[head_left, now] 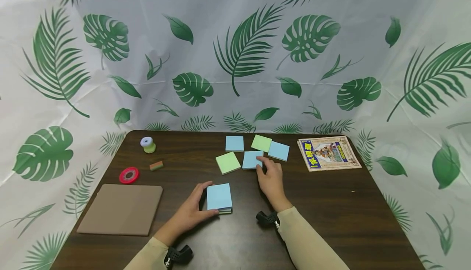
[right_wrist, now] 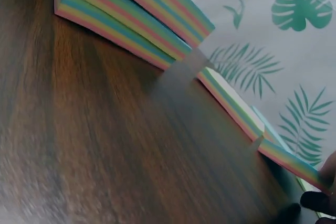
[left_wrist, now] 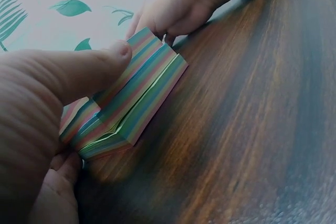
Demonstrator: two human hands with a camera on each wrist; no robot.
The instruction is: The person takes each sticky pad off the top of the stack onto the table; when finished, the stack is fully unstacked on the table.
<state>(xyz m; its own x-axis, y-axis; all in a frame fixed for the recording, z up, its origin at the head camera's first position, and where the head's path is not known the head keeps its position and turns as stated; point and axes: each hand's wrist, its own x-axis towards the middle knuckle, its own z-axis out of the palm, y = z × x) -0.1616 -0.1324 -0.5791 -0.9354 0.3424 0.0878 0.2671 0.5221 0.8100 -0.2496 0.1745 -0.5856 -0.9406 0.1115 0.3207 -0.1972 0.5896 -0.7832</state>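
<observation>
My left hand (head_left: 193, 206) grips a stack of sticky note pads (head_left: 219, 197), thumb along the near side and fingers at the far left corner. The top pad is light blue. In the left wrist view, the stack (left_wrist: 134, 90) shows rainbow-striped edges, its layers slightly out of line. Farther off, my right hand (head_left: 271, 178) holds a light blue sticky note pad (head_left: 251, 160) by its right side, still on the table. Around it lie a green pad (head_left: 228, 163), a second blue pad (head_left: 234, 143), another green pad (head_left: 261, 143) and a blue pad (head_left: 279, 150).
A brown board (head_left: 120, 209) lies at the left of the dark wooden table (head_left: 316, 229). Behind it are a red tape roll (head_left: 129, 175), a small striped block (head_left: 156, 166) and a white-and-green spool (head_left: 148, 144). Illustrated booklets (head_left: 329, 153) sit at the back right.
</observation>
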